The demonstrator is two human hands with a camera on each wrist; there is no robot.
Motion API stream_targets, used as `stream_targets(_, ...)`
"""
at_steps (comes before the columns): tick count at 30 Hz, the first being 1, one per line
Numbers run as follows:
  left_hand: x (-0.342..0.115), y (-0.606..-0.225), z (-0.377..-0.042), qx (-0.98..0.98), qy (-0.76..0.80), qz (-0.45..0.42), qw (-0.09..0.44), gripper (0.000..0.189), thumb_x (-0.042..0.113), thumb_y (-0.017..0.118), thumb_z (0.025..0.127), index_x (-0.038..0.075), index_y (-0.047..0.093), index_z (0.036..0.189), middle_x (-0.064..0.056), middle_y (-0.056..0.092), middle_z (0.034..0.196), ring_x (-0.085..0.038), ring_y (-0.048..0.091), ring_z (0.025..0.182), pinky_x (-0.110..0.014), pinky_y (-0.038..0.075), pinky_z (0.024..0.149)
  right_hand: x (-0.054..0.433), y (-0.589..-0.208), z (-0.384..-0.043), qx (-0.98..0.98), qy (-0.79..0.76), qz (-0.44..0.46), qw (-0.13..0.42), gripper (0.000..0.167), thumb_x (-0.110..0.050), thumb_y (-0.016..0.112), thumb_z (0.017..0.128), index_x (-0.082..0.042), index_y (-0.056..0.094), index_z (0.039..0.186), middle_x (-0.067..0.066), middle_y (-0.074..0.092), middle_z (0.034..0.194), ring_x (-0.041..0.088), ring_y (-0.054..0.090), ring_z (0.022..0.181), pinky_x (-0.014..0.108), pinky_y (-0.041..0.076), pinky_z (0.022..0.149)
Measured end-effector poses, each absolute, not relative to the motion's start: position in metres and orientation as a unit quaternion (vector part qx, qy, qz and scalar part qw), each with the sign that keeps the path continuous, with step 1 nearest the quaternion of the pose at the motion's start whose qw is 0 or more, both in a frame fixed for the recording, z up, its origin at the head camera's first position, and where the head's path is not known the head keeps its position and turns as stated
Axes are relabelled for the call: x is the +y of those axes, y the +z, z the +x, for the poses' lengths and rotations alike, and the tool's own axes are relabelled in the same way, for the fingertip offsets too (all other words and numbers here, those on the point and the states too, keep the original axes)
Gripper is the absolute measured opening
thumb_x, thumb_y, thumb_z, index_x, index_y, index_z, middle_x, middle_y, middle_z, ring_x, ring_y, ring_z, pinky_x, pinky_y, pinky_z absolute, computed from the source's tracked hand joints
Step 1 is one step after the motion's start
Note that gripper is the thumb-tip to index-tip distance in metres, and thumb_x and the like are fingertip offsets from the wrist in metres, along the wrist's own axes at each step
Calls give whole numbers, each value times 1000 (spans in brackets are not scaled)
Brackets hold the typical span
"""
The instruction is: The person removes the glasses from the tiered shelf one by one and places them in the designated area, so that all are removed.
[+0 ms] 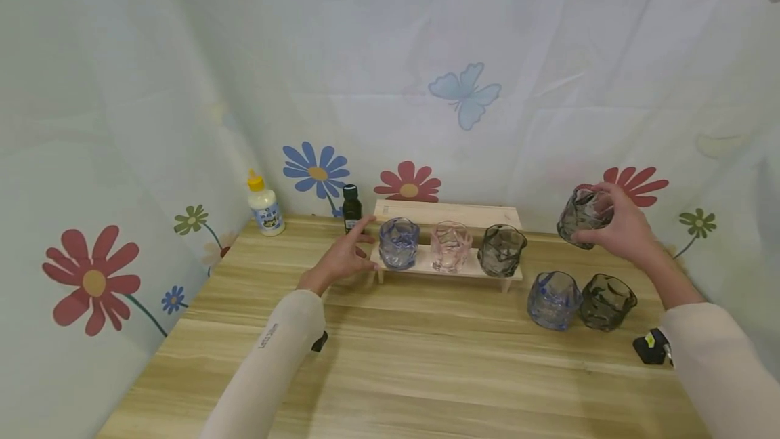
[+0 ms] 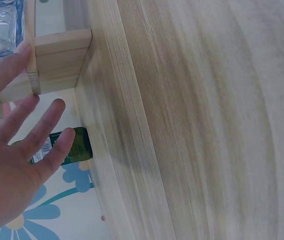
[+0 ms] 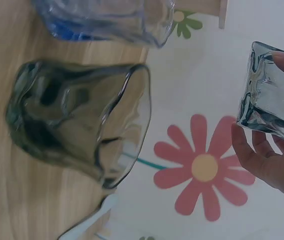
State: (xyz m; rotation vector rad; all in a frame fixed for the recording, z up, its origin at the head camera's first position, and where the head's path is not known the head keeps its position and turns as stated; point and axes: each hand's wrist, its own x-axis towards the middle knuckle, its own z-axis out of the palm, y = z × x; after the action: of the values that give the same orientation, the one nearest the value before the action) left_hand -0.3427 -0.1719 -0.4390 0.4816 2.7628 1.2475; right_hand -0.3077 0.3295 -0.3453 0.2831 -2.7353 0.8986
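My right hand [image 1: 627,232] grips a grey, wavy-walled drinking glass [image 1: 573,221] in the air at the right, thumb on one side and fingers on the other. The left hand [image 1: 338,264] is at the left end of a small wooden rack [image 1: 447,212]; its thumb touches the shelf edge and its other fingers [image 2: 45,125] are spread. On the rack's lower shelf stand a blue glass [image 1: 399,244], a pink glass [image 1: 451,247] and a grey glass [image 1: 502,251]. Below the raised glass, another blue glass [image 1: 553,302] and another grey glass [image 3: 71,110] stand on the table, side by side.
A dark bottle [image 1: 351,208] stands behind the left hand, partly hidden by it. Further left is a white bottle [image 1: 267,212] with a yellow nozzle. A small black object [image 1: 651,347] lies by the right sleeve. A flowered curtain [image 1: 365,87] hangs behind the wooden table [image 1: 426,364].
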Motion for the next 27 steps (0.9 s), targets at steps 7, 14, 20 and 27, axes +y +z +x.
stream_targets(7,-172,-441,-343,899,406,158,42,100,11,84,80,31,22,157,-18,59,140,-31,69,97,-46,55,88,359,-355,-294,-942,310,64,112,91,-16,83,80,3,26,149,35,46,122,50,48,107,60,44,76)
stream_targets(14,-172,-441,-345,898,407,162,40,100,11,84,80,32,22,157,-17,60,140,-31,69,98,-45,56,87,387,-369,-279,-947,305,27,102,95,-21,80,85,7,18,151,39,44,124,55,46,108,63,43,77)
stream_targets(20,-173,-440,-345,897,409,162,44,100,12,84,81,32,22,157,-17,59,140,-32,69,101,-46,55,89,407,-382,-271,-950,298,2,89,95,-21,78,86,9,16,151,42,41,123,57,47,103,64,43,75)
stream_targets(27,-173,-441,-345,897,411,157,47,100,12,84,81,34,21,157,-16,58,141,-34,68,105,-48,55,92,428,-399,-268,-956,283,-4,80,94,-19,79,84,14,18,147,43,43,119,57,49,99,58,47,70)
